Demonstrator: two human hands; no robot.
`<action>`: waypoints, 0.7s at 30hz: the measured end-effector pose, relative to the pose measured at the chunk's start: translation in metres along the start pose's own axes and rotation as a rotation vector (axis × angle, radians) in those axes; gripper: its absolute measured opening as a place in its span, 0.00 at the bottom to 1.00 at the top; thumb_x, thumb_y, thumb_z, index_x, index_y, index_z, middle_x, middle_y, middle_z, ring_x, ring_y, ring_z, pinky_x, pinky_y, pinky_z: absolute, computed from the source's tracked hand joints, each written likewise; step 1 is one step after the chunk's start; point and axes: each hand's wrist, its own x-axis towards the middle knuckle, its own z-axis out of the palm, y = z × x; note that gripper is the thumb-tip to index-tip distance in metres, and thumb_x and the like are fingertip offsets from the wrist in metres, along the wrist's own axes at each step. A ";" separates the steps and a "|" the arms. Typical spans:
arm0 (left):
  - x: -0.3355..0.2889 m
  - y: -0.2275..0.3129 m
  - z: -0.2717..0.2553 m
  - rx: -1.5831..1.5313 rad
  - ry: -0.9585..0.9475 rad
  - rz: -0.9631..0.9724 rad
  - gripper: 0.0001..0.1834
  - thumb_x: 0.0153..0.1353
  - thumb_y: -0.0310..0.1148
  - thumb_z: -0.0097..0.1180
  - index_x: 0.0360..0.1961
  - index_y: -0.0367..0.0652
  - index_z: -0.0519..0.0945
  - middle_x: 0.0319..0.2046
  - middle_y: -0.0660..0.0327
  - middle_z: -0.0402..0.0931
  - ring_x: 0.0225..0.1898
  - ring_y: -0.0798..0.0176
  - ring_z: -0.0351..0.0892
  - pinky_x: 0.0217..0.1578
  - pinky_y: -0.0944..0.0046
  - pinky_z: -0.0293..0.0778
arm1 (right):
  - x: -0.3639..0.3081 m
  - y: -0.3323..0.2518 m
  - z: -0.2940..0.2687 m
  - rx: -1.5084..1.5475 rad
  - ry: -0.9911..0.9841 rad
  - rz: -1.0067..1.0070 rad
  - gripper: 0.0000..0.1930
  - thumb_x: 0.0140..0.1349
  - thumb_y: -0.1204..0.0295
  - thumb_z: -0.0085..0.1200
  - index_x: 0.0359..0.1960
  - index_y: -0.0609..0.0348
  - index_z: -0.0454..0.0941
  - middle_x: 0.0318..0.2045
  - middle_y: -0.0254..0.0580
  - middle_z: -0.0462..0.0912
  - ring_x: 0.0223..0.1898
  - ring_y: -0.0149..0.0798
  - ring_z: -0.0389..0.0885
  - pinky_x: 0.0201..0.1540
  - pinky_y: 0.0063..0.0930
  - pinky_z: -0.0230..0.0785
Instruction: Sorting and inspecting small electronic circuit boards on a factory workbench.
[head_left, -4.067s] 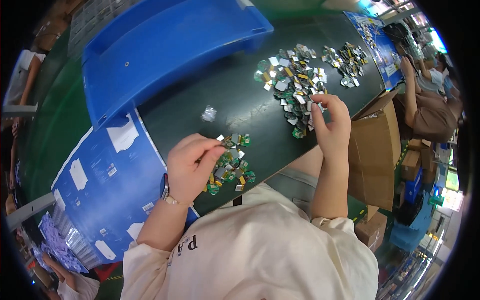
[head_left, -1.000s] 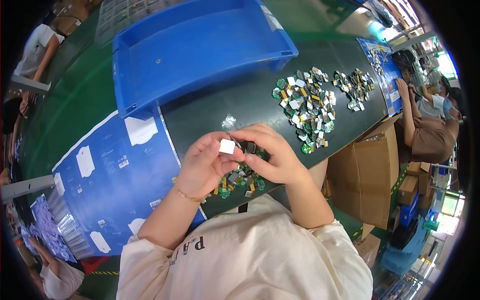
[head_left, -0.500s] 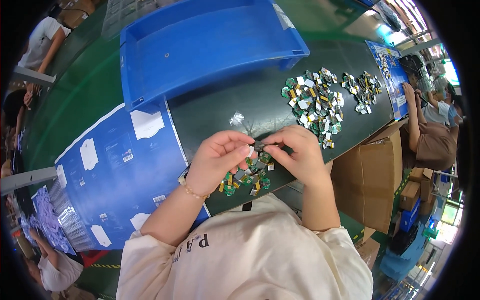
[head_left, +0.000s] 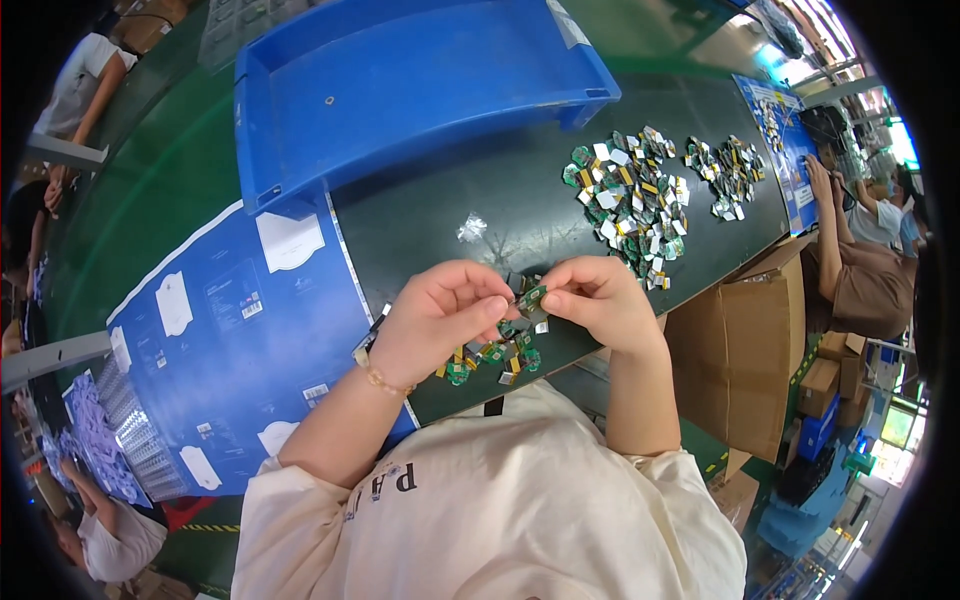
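Observation:
A small green circuit board [head_left: 533, 298] is pinched between the thumb and forefinger of my right hand [head_left: 600, 300]. Close to its left side, my left hand [head_left: 445, 308] has thumb and fingertips drawn together; anything between them is too small to make out. Below both hands lies a near pile of small circuit boards [head_left: 495, 352], green with white, grey and yellow parts, partly covered by my left hand. Just beyond my left hand, a crumpled clear scrap [head_left: 472, 228] rests on the dark table [head_left: 400, 250].
A large blue bin [head_left: 420, 90] stands at the far left of the table. Blue printed sheets [head_left: 240, 330] cover the left side. Two more piles of boards, a larger one [head_left: 630, 200] and a smaller one [head_left: 728, 178], lie right. A cardboard box [head_left: 735, 360] adjoins the right edge.
My right hand has turned, so the board's green face now shows between the hands. Both hands stay close together over the near pile.

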 end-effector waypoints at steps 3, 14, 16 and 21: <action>-0.002 0.001 0.006 -0.001 0.020 0.001 0.07 0.63 0.25 0.55 0.42 0.38 0.76 0.34 0.60 0.80 0.34 0.70 0.80 0.37 0.71 0.77 | -0.001 0.004 0.001 0.183 -0.032 0.015 0.03 0.59 0.79 0.60 0.33 0.65 0.80 0.32 0.31 0.82 0.34 0.23 0.78 0.35 0.18 0.71; -0.001 -0.008 0.004 0.027 0.016 0.018 0.09 0.64 0.25 0.53 0.45 0.34 0.76 0.40 0.55 0.80 0.39 0.65 0.83 0.39 0.67 0.81 | -0.002 -0.011 0.014 -0.505 0.006 -0.219 0.05 0.58 0.76 0.61 0.29 0.62 0.76 0.24 0.27 0.75 0.24 0.17 0.67 0.25 0.13 0.56; -0.001 -0.007 0.004 0.002 0.025 0.005 0.09 0.65 0.26 0.53 0.45 0.34 0.76 0.40 0.55 0.81 0.38 0.65 0.83 0.38 0.68 0.81 | -0.003 -0.007 0.015 -0.494 -0.007 -0.214 0.05 0.58 0.75 0.60 0.30 0.62 0.76 0.24 0.28 0.76 0.25 0.18 0.69 0.26 0.13 0.58; 0.000 -0.006 -0.005 -0.169 -0.064 -0.121 0.11 0.68 0.31 0.51 0.46 0.35 0.78 0.37 0.57 0.82 0.36 0.67 0.83 0.38 0.70 0.79 | -0.003 -0.003 0.030 -0.047 0.046 -0.055 0.04 0.62 0.76 0.56 0.33 0.63 0.75 0.27 0.33 0.80 0.28 0.20 0.75 0.31 0.14 0.66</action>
